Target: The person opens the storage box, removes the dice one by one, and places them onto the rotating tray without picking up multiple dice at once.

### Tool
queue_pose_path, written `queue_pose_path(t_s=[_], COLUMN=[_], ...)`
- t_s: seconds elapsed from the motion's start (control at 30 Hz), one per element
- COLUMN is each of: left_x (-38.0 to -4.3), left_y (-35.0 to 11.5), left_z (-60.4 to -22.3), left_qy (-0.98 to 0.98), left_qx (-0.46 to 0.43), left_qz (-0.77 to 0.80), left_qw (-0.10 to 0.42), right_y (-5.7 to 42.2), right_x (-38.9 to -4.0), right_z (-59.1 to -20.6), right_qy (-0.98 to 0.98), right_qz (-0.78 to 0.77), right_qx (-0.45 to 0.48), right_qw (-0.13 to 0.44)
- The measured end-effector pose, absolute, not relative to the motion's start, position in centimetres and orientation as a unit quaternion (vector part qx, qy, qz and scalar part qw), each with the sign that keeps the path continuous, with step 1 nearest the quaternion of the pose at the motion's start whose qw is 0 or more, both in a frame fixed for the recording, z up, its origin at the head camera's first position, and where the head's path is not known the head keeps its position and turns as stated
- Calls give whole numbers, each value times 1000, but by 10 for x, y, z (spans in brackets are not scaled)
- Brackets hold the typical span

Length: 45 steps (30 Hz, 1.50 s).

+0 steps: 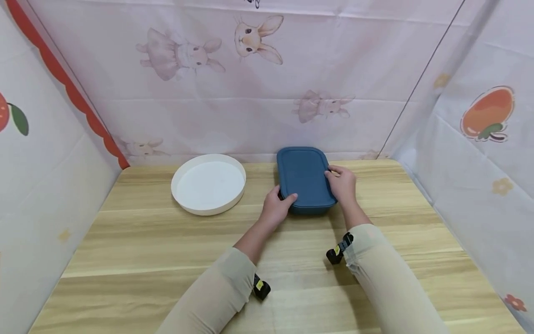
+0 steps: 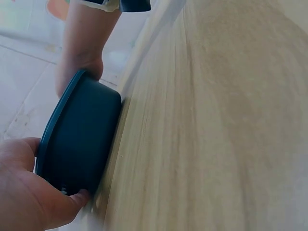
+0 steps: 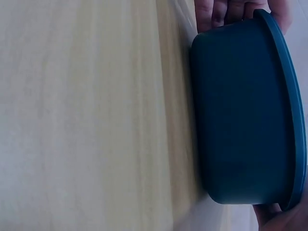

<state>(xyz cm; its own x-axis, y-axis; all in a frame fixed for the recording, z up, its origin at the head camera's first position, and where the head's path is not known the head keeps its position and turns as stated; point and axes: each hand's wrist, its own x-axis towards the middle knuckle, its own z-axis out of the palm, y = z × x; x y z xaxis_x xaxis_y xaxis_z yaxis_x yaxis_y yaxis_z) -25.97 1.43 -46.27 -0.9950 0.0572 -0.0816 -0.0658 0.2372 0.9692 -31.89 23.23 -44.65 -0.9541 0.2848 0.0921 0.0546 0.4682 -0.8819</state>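
Observation:
A dark blue rectangular food container point(image 1: 304, 176) with a matching flat lid sits near the back of the wooden table. My left hand point(image 1: 274, 208) grips its near left corner, thumb over the lid's rim and fingers against the side wall. On the opposite long side, my right hand point(image 1: 343, 184) holds the edge, with the thumb by the lid. The left wrist view shows the container point(image 2: 82, 134) from its near end, its base close to the tabletop. In the right wrist view, the lid's rim juts out past the container's point(image 3: 240, 115) wall.
To the left of the container stands a round white shallow dish point(image 1: 208, 183) with a raised rim. The wooden table point(image 1: 146, 260) meets a cloth backdrop point(image 1: 250, 125) with printed rabbits right behind the container. More cloth hangs at both sides.

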Motion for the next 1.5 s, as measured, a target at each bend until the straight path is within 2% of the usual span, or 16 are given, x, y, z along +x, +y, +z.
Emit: queue_pose_path(t_s=[0.2,0.43,0.57,0.7,0.87,0.93,1.03,1.17,1.27,1.5], left_x=[-262,-262,-262,-261,-258,-257,-255,-251,-249,-244], left_y=[11,8,5,2,-3,-5,-5,-5,-5,-3], left_z=[-464,-467,-470,-475,-476,-475,-476,-477,-479,-480], left_qy=[781,767,740,725,720,719,717,714,709,699], left_qx=[10,41,38,24,19,19,24,30,33,36], left_qz=[622,637,665,680,687,688,691,694,700,710], left_qw=[47,68,94,108,98,94,87,85,83,75], right_y=[236,242,241,235,216,207,193,178,171,163], right_x=[-320,-311,-307,-295,-274,-267,-256,-244,-239,-236], right_z=[-451,-448,-452,-449,-432,-427,-423,-426,-429,-432], right_qy=[-836,-806,-787,-805,-876,-893,-909,-927,-937,-951], right_qz=[534,590,609,574,444,409,370,315,280,208], right_qx=[-81,-53,-84,-100,3,65,148,195,197,203], right_qw=[94,26,45,109,189,177,121,63,63,108])
